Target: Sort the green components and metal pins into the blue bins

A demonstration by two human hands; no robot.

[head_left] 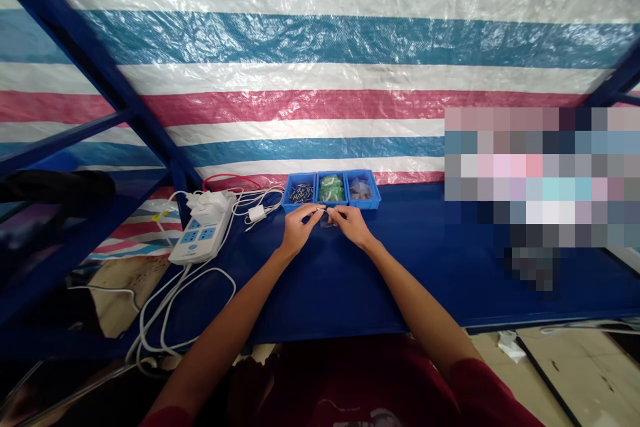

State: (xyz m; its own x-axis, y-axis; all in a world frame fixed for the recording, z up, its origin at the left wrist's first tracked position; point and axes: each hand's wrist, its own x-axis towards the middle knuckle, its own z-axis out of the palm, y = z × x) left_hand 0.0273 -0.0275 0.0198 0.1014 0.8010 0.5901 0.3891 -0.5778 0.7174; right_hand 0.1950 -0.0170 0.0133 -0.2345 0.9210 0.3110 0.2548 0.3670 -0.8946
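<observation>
The left hand (pixel 299 228) had its thumb and fingertips pinched together on a small thin piece (pixel 323 209), and the right hand (pixel 351 224) looked pinched on the other end, its fingertips just beside the left's. The piece was held up over the near edge of three blue bins, too small for me to make out properly. The left bin (pixel 287 198) held loose metal bits (pixel 301 194), the middle bin (pixel 336 203) green packets (pixel 331 185), and the right bin (pixel 369 204) something in clear plastic. All three sat in a row on the dark blue table (pixel 330 287). Off to the person's left lay a white power strip (pixel 193 248) with adapters (pixel 213 204) plugged in and white cables (pixel 227 271) looped around it. Behind everything hung a striped plastic sheet (pixel 320 40)
</observation>
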